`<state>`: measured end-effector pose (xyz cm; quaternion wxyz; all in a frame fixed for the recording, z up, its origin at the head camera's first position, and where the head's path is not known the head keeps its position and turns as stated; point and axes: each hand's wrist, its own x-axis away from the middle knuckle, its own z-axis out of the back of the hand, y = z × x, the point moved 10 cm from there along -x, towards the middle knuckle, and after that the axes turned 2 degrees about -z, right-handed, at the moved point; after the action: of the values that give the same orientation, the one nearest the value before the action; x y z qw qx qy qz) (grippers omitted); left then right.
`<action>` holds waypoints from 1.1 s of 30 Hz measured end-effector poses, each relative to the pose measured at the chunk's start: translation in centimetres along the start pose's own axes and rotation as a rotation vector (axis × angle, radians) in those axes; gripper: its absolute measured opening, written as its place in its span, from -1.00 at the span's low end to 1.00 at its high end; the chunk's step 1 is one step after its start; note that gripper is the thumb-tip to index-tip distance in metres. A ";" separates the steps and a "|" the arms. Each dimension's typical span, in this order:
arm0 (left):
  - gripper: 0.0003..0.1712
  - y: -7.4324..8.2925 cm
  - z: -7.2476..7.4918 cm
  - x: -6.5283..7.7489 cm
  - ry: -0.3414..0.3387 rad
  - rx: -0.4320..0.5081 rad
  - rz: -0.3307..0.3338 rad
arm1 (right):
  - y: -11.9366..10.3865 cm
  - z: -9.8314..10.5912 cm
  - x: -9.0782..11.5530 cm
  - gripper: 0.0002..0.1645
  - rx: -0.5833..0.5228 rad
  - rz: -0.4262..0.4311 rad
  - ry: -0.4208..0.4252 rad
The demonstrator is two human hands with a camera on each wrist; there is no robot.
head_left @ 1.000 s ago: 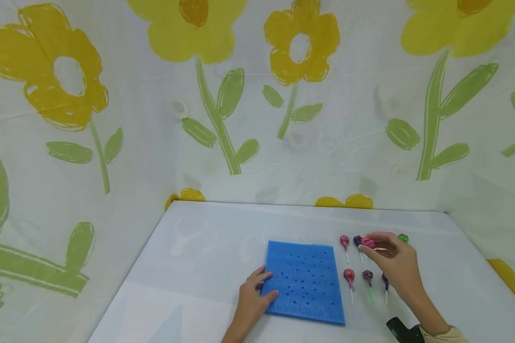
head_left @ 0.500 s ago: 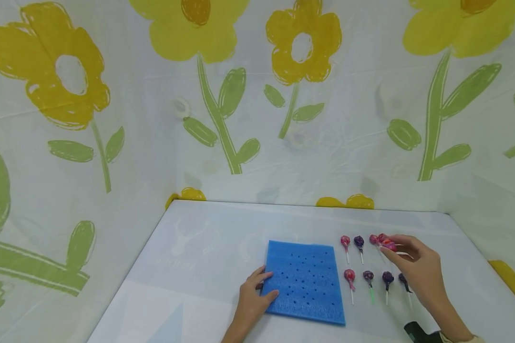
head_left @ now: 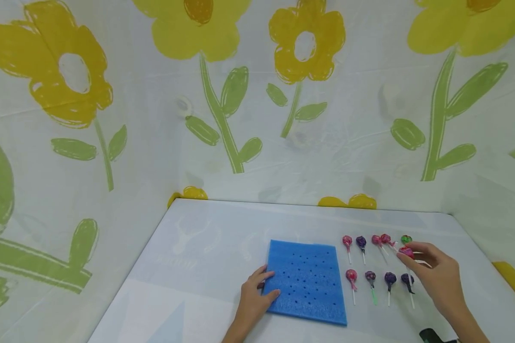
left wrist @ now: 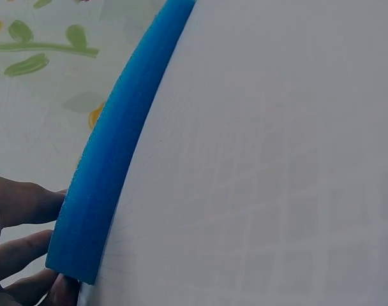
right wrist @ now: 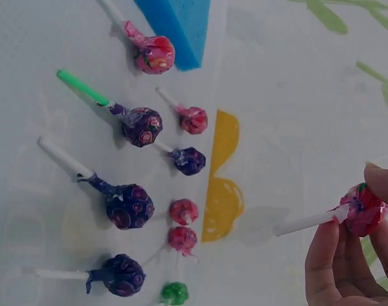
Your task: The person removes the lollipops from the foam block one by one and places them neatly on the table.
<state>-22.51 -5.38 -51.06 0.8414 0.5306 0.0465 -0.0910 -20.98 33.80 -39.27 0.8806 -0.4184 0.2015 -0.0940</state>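
In the head view, my left hand (head_left: 253, 299) holds the left edge of a blue foam board (head_left: 306, 305) dotted with small holes. Its thumb and a finger lie on top, and another fingertip is at the side edge. The left wrist view shows fingers (left wrist: 25, 203) against the foam's thick edge (left wrist: 104, 166). Between thumb and fingers, my right hand (head_left: 439, 274) pinches a pink-red wrapped lollipop (right wrist: 363, 210) by its candy head, above the table. Its white stick (right wrist: 305, 222) points away from the palm. Behind that hand lies a green lollipop (head_left: 406, 238).
Wrapped lollipops lie on the white table (head_left: 189, 286) in two rows right of the board: a red one (head_left: 351, 275), a purple one with a green stick (head_left: 370, 276), dark purple ones (head_left: 390, 278), and pink ones (head_left: 376, 240) behind. A flower-print cloth (head_left: 343, 143) surrounds the table.
My right hand has moved rightward with the lollipop, passing over the back row, and the lollipops it covered now show. The left hand stays on the foam board.
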 end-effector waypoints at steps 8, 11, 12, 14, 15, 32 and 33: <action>-0.51 -0.1 -0.2 0.0 -0.006 0.013 0.021 | 3.1 0.9 -0.1 -0.42 0.077 -0.102 -0.020; -0.51 -0.1 -0.2 0.0 -0.005 0.013 0.021 | 4.4 1.1 -0.2 -0.40 0.096 -0.149 -0.031; -0.51 -0.1 -0.2 0.0 -0.005 0.011 0.021 | 4.8 1.1 -0.3 -0.41 0.101 -0.164 -0.037; -0.51 -0.1 -0.1 -0.1 -0.003 0.009 0.020 | 5.6 1.2 -0.4 -0.39 0.102 -0.203 -0.049; -0.51 -0.1 -0.1 -0.1 -0.001 0.008 0.019 | 6.0 1.2 -0.5 -0.40 0.106 -0.219 -0.054; -0.51 -0.3 -0.2 -0.1 0.005 -0.004 0.017 | 11.8 0.3 -1.2 -0.29 0.112 -0.381 -0.154; -0.51 -0.3 -0.1 -0.1 0.005 -0.006 0.016 | 12.1 0.1 -1.2 -0.28 0.117 -0.387 -0.162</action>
<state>-22.66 -5.38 -51.40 0.8436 0.5287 0.0447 -0.0825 -22.08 41.97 -48.26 0.8822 -0.4037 0.0404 -0.2391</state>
